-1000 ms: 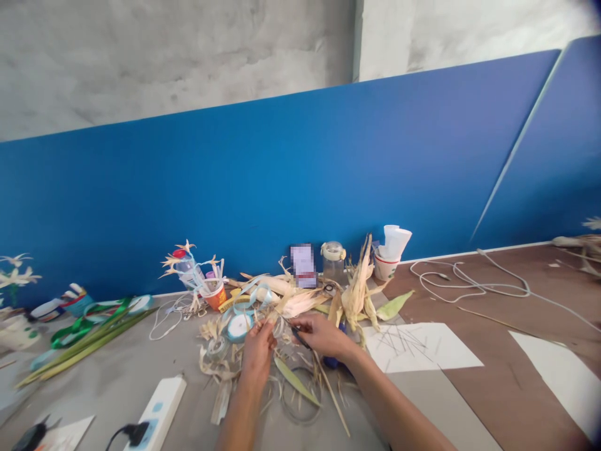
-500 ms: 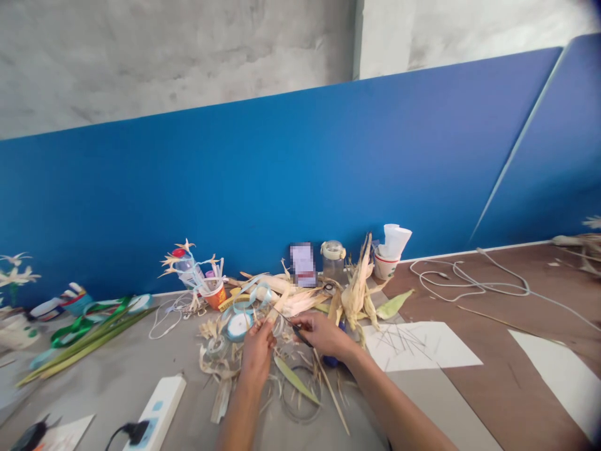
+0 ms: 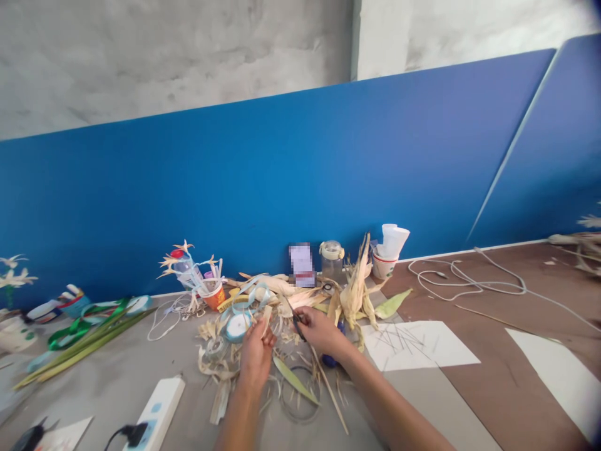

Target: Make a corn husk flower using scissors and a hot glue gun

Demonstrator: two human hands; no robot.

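My left hand (image 3: 258,344) is closed on a small pale piece of corn husk (image 3: 267,318) that sticks up from the fingers. In my right hand (image 3: 317,329) is a pair of dark-handled scissors (image 3: 297,322), its blades pointing up and left, apart from the husk piece. Just behind my left hand lies a ribbon spool (image 3: 238,326) with light blue ribbon. Dried corn husks (image 3: 303,299) are heaped beyond both hands. A green husk leaf (image 3: 295,379) and a wire coil (image 3: 300,410) rest below, between my forearms.
An orange paper cup (image 3: 214,294), a phone (image 3: 302,264), a lidded jar (image 3: 332,260) and a white cup (image 3: 384,266) stand along the blue partition (image 3: 263,188). Thin wires lie on white paper (image 3: 451,344) at right. A power strip (image 3: 162,407) sits front left.
My hands have drawn apart slightly. The scissors have come away from the husk piece, which now stands more upright in my left hand.
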